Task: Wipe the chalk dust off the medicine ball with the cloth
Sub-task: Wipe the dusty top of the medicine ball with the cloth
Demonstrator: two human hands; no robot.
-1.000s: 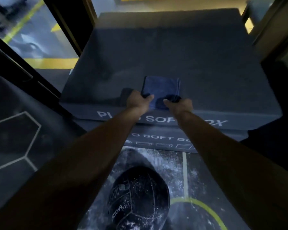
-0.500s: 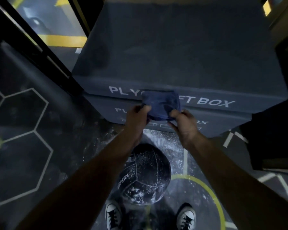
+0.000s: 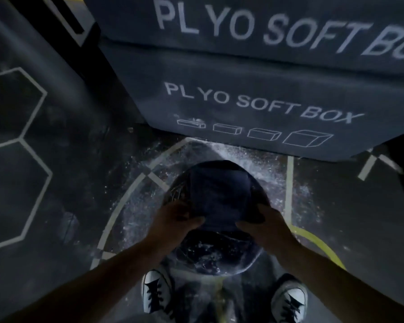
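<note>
Ahead of you stand two stacked dark grey padded boxes [image 3: 254, 73], each printed "PLYO SOFT BOX" in white (the lower one also carries four small box outlines). Your white lace-up sneakers [image 3: 155, 292] stand on the dark rubber floor [image 3: 63, 201], which bears white hexagon lines [image 3: 33, 173], a curved yellow line [image 3: 322, 245] and scattered white powder [image 3: 250, 157].
</note>
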